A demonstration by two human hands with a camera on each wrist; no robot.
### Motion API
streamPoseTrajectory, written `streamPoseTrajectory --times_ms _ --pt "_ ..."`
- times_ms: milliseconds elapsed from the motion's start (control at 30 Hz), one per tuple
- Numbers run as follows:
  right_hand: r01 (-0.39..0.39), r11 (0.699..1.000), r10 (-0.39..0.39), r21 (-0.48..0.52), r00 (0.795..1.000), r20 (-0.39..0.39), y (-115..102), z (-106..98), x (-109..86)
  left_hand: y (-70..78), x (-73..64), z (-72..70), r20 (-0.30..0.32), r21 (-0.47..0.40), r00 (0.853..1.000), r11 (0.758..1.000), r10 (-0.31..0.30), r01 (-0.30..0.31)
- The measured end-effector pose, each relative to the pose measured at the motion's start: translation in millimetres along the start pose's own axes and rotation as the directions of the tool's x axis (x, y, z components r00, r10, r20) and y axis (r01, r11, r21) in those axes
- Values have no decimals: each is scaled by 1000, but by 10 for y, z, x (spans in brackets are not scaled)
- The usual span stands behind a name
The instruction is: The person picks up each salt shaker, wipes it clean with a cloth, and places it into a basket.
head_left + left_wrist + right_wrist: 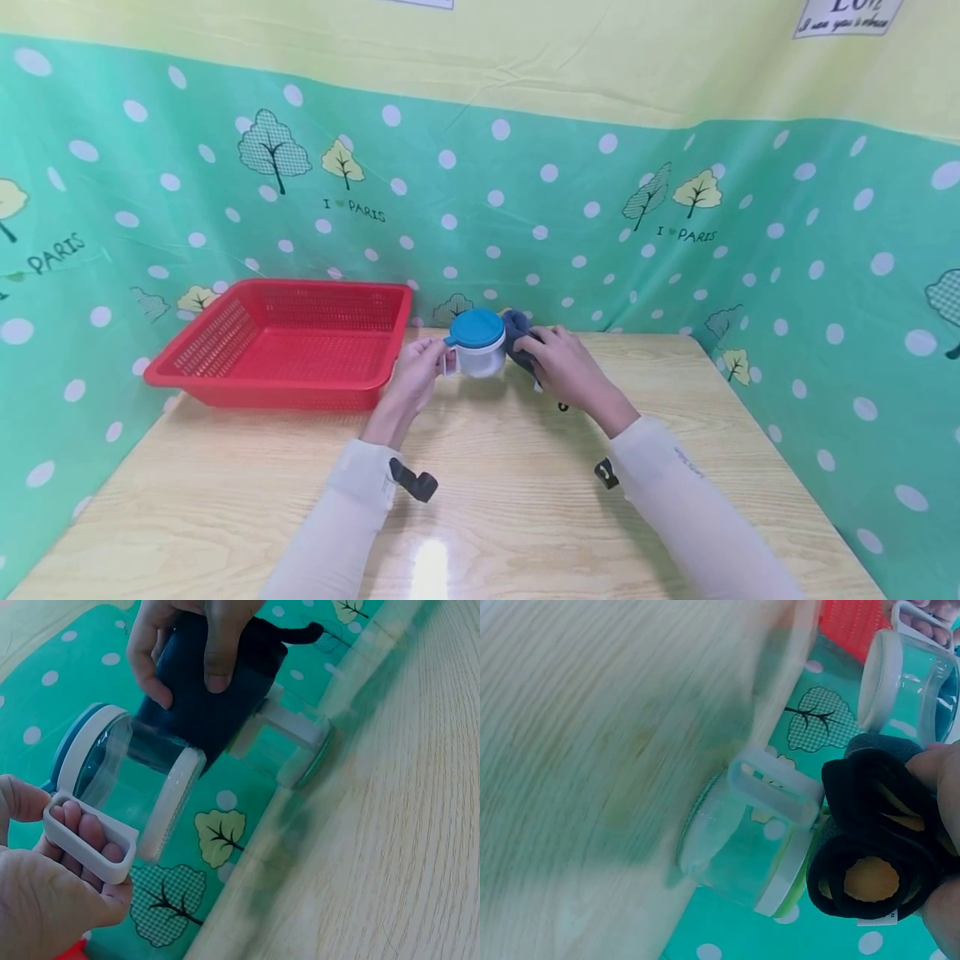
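1. Gripping blue-lidded jar [480, 346] by handle [112, 871] with left hand [414, 371], at three o'clock from red basket [262, 383];
2. Pinching dark cloth [516, 325] with right hand [566, 362], at jar's three o'clock;
3. Probably performing pickup; next calling for steady grips.

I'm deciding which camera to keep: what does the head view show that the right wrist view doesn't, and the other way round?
Only the head view: the white sleeves, the black straps and the yellow band of the sheet.

Only the right wrist view: the green lid of the second jar and the tan inside of the dark bundle.

Both: the left hand holding the blue-lidded jar by its handle, the right hand gripping the dark bundle, the red basket (just part of it in the wrist view), the table and the sheet's green part.
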State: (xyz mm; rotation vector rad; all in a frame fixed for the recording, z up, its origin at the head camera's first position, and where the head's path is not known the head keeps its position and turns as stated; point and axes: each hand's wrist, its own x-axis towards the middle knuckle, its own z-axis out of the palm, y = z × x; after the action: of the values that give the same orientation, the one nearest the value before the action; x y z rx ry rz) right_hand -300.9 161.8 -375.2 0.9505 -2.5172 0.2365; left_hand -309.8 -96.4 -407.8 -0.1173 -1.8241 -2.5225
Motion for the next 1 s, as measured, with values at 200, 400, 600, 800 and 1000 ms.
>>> streamPoseTrajectory --times_ms 200,400,600,800,1000 --pt "20 999 -20 -28 1000 2 -59 -57 -33 7 12 9 -28 -11 1000 1000 -9 9" --pt "53 997 -53 -52 999 10 -152 -139 -80 0 14 -6 -68 -23 998 1000 -13 12" --pt "84 993 -81 -84 996 34 -220 -204 -147 -35 35 22 -84 -18 996 1000 0 -2" --pt "164 982 -162 -96 986 29 -311 -224 -211 -63 36 53 -98 -4 995 1000 15 -16" --pt "216 973 -213 -85 976 38 -490 -212 -172 -36 18 -11 -115 -6 993 1000 27 -28"
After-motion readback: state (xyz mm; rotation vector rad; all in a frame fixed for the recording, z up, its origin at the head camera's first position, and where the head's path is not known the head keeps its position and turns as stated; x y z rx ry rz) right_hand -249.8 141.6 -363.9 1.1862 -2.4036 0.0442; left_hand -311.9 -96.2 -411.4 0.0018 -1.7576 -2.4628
